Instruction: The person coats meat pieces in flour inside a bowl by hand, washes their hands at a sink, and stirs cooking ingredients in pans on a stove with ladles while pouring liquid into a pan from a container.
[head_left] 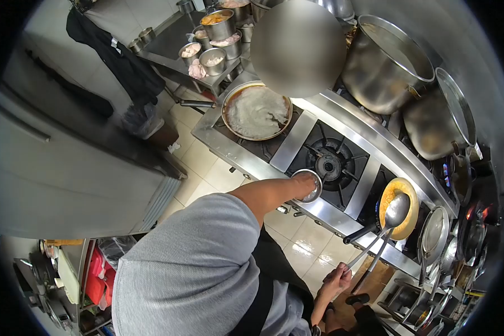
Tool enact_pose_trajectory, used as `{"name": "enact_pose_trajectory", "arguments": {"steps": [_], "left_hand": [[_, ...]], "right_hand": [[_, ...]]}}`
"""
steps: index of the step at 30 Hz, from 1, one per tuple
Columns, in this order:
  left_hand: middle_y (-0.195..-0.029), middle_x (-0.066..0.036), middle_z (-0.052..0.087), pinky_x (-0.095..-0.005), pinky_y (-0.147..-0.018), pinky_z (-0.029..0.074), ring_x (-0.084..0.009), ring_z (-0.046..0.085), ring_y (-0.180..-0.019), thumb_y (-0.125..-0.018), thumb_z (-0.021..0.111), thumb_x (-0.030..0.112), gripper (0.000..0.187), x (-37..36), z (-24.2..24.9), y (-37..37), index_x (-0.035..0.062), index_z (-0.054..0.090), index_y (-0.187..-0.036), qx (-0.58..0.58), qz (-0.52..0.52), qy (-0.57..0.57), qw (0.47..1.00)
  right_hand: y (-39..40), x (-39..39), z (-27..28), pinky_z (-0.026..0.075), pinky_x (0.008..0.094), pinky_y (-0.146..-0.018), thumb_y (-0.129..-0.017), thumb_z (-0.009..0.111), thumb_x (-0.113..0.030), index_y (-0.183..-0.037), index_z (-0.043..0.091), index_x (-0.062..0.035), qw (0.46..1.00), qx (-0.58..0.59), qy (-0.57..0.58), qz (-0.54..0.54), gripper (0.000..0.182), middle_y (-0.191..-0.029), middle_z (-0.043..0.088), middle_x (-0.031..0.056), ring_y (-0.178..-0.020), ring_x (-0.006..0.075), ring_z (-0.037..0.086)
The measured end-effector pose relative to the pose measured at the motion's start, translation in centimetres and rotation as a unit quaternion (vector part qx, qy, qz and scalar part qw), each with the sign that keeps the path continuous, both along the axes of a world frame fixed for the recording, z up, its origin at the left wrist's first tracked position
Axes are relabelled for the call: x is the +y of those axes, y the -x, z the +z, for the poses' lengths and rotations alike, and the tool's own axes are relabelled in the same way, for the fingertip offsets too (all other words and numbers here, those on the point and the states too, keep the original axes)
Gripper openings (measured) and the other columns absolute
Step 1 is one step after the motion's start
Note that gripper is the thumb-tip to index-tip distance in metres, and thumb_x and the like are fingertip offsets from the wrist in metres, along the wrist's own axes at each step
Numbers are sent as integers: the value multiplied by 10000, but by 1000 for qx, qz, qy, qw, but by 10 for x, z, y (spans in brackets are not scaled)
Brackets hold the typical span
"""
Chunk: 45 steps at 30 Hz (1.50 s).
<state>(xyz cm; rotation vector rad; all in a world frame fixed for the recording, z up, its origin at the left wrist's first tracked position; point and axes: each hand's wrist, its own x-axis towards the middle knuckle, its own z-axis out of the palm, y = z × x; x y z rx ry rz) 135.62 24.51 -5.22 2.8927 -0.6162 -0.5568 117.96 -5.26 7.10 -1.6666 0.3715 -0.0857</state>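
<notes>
My left hand reaches down into a small round metal container on the front edge of the stove; its fingers are hidden inside. My right hand is closed around the long handle of a ladle. The ladle's bowl rests over a frying pan holding an orange-yellow sauce. A second utensil with a dark grip lies beside the ladle's handle. The pan's black handle points toward me.
A wide pan of pale, foamy liquid sits on the left burner. Two large stockpots stand behind. Several metal containers of food crowd the far-left counter. Strainers and other pans are at right. Another person's shoe shows below.
</notes>
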Motion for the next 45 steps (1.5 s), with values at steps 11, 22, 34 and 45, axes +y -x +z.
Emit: {"name": "enact_pose_trajectory", "arguments": {"steps": [11,22,34,45], "left_hand": [[-1259,-194,526,-400,-1036,382,-316,475,-1217,-656,740,166,513,-1,1,3,5,594,-1121,-7,69,60,996],[-1014,-193,642,-419,-819,514,-333,628,-955,-785,533,110,203,6,4,10,17,667,-905,-51,108,157,980],[-1256,-228,497,-420,-1009,390,-373,490,-1178,-888,462,274,394,-2,-1,5,45,549,-1196,39,119,130,984],[-1182,-167,578,-424,-1000,411,-328,529,-1148,-691,675,158,343,0,5,0,32,646,-1009,-47,-41,-7,998]], "right_hand": [[-1,18,16,277,202,-306,-949,481,-248,-989,543,-35,998,20,-58,22,226,-566,471,8,-370,64,381],[-1,17,13,285,209,-304,-934,527,-213,-987,542,-35,999,4,-28,45,186,-563,480,15,-350,67,386],[-5,14,5,267,202,-308,-929,541,-207,-932,538,-44,999,22,-35,25,163,-554,447,-3,-367,47,366],[-7,15,-3,244,200,-301,-949,517,-192,-919,552,-47,998,14,-53,6,152,-549,450,-12,-348,38,351]]}}
